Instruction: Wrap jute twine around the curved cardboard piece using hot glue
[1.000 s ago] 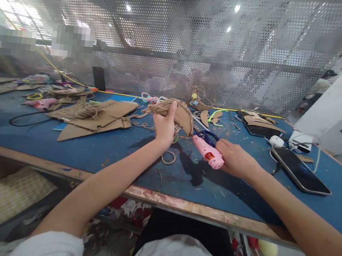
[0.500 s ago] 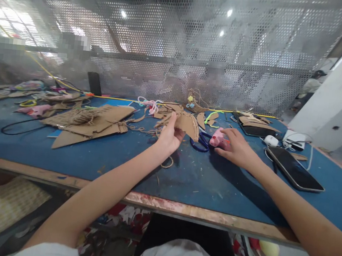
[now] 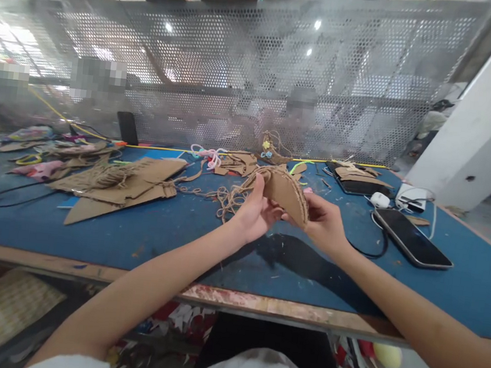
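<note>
A curved cardboard piece (image 3: 287,194) with jute twine wound along its edge is held up over the blue table (image 3: 171,223). My left hand (image 3: 255,211) grips its left end, thumb up against the cardboard. My right hand (image 3: 323,222) pinches its right lower edge. Loose twine (image 3: 226,198) trails from the piece down to the table on the left. The pink glue gun is hidden behind the cardboard and my right hand.
Flat cardboard sheets with a twine bundle (image 3: 123,178) lie left of centre. A dark phone (image 3: 411,245) and a white charger with cable (image 3: 413,197) lie at the right. More cardboard scraps (image 3: 358,173) and a perforated metal screen (image 3: 256,80) stand at the back.
My right hand left the pink glue gun on the table and came over to take hold of the cardboard piece. My left hand brought the piece nearer and lower.
</note>
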The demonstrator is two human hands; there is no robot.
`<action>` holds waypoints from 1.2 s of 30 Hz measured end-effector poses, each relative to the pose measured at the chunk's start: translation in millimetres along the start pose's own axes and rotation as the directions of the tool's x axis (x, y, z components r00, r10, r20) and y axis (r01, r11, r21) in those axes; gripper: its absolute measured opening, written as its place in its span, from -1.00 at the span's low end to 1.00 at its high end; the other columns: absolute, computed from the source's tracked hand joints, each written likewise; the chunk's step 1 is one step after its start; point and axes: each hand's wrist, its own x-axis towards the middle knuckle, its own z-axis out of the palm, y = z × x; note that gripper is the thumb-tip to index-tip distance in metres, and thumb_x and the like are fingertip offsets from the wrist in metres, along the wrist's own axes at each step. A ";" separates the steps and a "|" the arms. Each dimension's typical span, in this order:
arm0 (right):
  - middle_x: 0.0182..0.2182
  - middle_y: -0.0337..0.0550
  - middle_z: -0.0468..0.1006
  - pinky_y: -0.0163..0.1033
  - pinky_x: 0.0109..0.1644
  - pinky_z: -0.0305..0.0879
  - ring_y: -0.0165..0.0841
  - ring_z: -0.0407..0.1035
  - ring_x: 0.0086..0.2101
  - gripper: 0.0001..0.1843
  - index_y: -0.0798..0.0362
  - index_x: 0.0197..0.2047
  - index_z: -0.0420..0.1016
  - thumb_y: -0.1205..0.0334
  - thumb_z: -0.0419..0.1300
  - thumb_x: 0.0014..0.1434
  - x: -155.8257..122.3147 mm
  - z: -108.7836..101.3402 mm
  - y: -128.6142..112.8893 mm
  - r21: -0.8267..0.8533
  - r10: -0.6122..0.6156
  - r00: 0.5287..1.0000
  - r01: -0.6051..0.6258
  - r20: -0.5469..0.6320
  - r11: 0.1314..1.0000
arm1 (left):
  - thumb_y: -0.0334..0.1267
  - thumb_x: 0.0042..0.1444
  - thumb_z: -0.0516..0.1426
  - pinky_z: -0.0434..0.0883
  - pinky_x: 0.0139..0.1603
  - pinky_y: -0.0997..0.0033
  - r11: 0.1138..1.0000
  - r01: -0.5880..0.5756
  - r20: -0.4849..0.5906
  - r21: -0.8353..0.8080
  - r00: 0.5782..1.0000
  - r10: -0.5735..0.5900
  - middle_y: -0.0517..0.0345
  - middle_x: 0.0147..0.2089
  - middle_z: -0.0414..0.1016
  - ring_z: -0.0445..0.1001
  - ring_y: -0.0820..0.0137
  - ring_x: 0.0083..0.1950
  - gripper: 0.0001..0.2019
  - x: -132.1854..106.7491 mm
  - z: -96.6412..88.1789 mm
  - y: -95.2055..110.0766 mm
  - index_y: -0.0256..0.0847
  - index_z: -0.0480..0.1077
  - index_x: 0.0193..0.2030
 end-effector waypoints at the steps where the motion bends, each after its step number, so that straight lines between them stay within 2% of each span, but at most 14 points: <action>1: -0.46 -0.24 0.55 -0.20 -0.27 0.39 -0.33 0.41 -0.41 -0.72 0.01 -0.39 0.53 0.08 0.43 -0.15 -0.4 0.6 -1.5 -0.036 -0.016 0.999 0.015 -0.044 0.999 | 0.27 0.05 0.08 0.18 -0.68 0.66 1.000 0.025 0.015 0.011 1.000 -0.025 0.25 -0.59 0.31 0.21 0.61 -0.63 -0.44 -1.2 0.4 -1.6 -0.31 0.44 -0.30; 4: -0.57 -0.27 0.48 -0.26 -0.39 0.34 -0.40 0.35 -0.52 -0.79 0.04 -0.48 0.49 0.09 0.34 -0.01 -0.8 3.2 -4.3 -0.084 -0.004 0.976 -0.014 -0.216 0.996 | 0.24 -0.03 0.19 -0.02 -0.73 0.75 0.995 0.074 0.149 0.072 0.985 -0.085 0.29 -0.52 0.26 0.07 0.70 -0.63 -0.47 -8.2 3.0 -7.2 -0.29 0.42 -0.32; 6: -0.64 -0.33 0.40 -0.33 -0.53 0.24 -0.48 0.25 -0.63 -0.74 0.04 -0.53 0.41 0.08 0.28 0.06 1.4 2.0 -4.3 0.000 0.044 0.946 -0.047 -0.320 0.999 | 0.14 -0.09 0.29 -0.02 -0.70 0.77 0.977 0.117 0.250 0.176 0.955 -0.159 0.30 -0.41 0.30 0.08 0.72 -0.60 -0.52 -15.5 5.5 -10.1 -0.18 0.42 -0.18; 9: -0.64 -0.39 0.36 -0.39 -0.62 0.13 -0.54 0.17 -0.68 -0.74 0.02 -0.49 0.34 0.07 0.26 0.09 8.6 -6.7 -2.0 0.183 0.129 0.896 -0.054 -0.424 0.982 | -0.10 -0.14 0.39 0.09 -0.64 0.73 0.857 0.151 0.379 0.493 0.849 -0.368 0.31 -0.32 0.35 0.19 0.69 -0.56 -0.46 -26.5 8.0 -9.9 0.02 0.38 0.03; 11: -0.59 -0.39 0.41 -0.39 -0.57 0.22 -0.53 0.24 -0.64 -0.79 -0.01 -0.40 0.35 0.08 0.26 0.09 14.1 -14.4 -0.3 0.270 0.172 0.880 -0.052 -0.443 0.962 | -0.15 -0.12 0.38 0.14 -0.63 0.67 0.727 0.053 0.426 0.685 0.780 -0.458 0.24 -0.37 0.38 0.24 0.65 -0.54 -0.59 -30.6 8.0 -4.9 -0.15 0.48 -0.10; 13: -0.50 -0.36 0.48 -0.35 -0.48 0.33 -0.47 0.36 -0.54 -0.80 -0.05 -0.31 0.37 0.07 0.27 0.06 18.2 -19.9 0.6 0.349 0.241 0.884 -0.096 -0.400 0.932 | -0.09 -0.12 0.36 0.10 -0.67 0.63 0.708 -0.084 0.433 0.701 0.839 -0.329 0.24 -0.53 0.35 0.20 0.64 -0.61 -0.70 -30.0 7.3 4.2 -0.28 0.50 -0.35; 15: -0.43 -0.33 0.53 -0.29 -0.43 0.39 -0.42 0.42 -0.48 -0.74 -0.08 -0.26 0.36 0.03 0.28 0.03 19.7 -21.3 0.9 0.408 0.318 0.894 -0.176 -0.314 0.896 | -0.05 -0.12 0.34 0.05 -0.69 0.62 0.769 -0.218 0.334 0.601 0.943 0.007 0.32 -0.62 0.27 0.13 0.65 -0.66 -0.69 -25.1 6.4 15.8 -0.26 0.46 -0.42; 16: -0.41 -0.32 0.54 -0.26 -0.41 0.41 -0.40 0.43 -0.46 -0.71 -0.09 -0.25 0.35 0.00 0.29 0.01 19.5 -20.4 1.0 0.420 0.339 0.900 -0.205 -0.275 0.884 | -0.07 -0.11 0.34 0.08 -0.67 0.62 0.778 -0.294 0.248 0.555 0.951 0.183 0.33 -0.61 0.29 0.16 0.63 -0.65 -0.72 -21.6 5.8 21.5 -0.23 0.45 -0.39; 17: -0.41 -0.32 0.55 -0.25 -0.40 0.42 -0.38 0.44 -0.45 -0.68 -0.09 -0.26 0.34 -0.03 0.31 -0.01 18.7 -18.7 1.0 0.420 0.344 0.908 -0.222 -0.240 0.880 | -0.12 -0.11 0.34 0.15 -0.63 0.62 0.754 -0.380 0.178 0.535 0.924 0.339 0.32 -0.57 0.33 0.23 0.60 -0.60 -0.74 -17.8 5.2 26.6 -0.20 0.45 -0.35; 19: -0.42 -0.31 0.54 -0.23 -0.39 0.43 -0.37 0.45 -0.45 -0.61 -0.09 -0.25 0.33 -0.09 0.33 -0.05 15.9 -13.8 1.1 0.399 0.337 0.927 -0.249 -0.167 0.882 | -0.25 -0.22 0.38 0.37 -0.41 0.57 0.652 -0.478 0.145 0.588 0.856 0.497 0.21 -0.37 0.50 0.44 0.49 -0.36 -0.67 -10.6 3.1 33.0 -0.19 0.47 -0.26; 22: -0.40 -0.30 0.53 -0.21 -0.37 0.42 -0.36 0.45 -0.45 -0.54 -0.10 -0.24 0.29 -0.16 0.33 -0.07 11.3 -6.5 0.7 0.373 0.375 0.926 -0.329 -0.054 0.867 | -0.28 -0.24 0.38 0.44 -0.15 0.42 0.655 -0.400 0.167 0.641 0.906 0.390 0.06 -0.18 0.58 0.52 0.35 -0.17 -0.59 -3.5 -1.7 31.5 -0.22 0.51 -0.16; 25: -0.36 -0.30 0.51 -0.23 -0.29 0.42 -0.38 0.44 -0.39 -0.52 -0.09 -0.27 0.27 -0.17 0.34 -0.10 8.5 -2.5 0.0 0.398 0.426 0.905 -0.382 -0.024 0.834 | -0.23 -0.18 0.35 0.47 -0.22 0.36 0.727 -0.309 0.139 0.613 0.948 0.286 0.06 -0.26 0.60 0.55 0.32 -0.27 -0.65 -1.2 -6.3 23.0 -0.25 0.52 -0.19; 30: -0.17 -0.22 0.49 -0.22 -0.04 0.37 -0.36 0.42 -0.17 -0.51 -0.09 -0.20 0.33 -0.13 0.36 -0.12 5.2 1.6 3.8 0.514 0.426 0.901 -0.404 0.080 0.757 | -0.25 -0.18 0.35 0.48 -0.31 0.40 0.745 -0.391 0.086 0.540 0.906 0.413 0.15 -0.34 0.58 0.53 0.37 -0.35 -0.73 1.0 -9.8 15.7 -0.23 0.47 -0.31; 36: -0.05 -0.20 0.48 -0.18 0.08 0.29 -0.33 0.41 -0.04 -0.42 -0.11 -0.06 0.30 0.02 0.40 -0.15 -4.3 15.1 9.4 0.557 0.452 0.883 -0.441 0.127 0.704 | -0.27 -0.17 0.32 0.42 -0.24 0.50 0.794 -0.411 0.036 0.448 0.895 0.444 0.20 -0.34 0.55 0.49 0.47 -0.33 -0.74 5.5 -10.3 12.7 -0.26 0.46 -0.30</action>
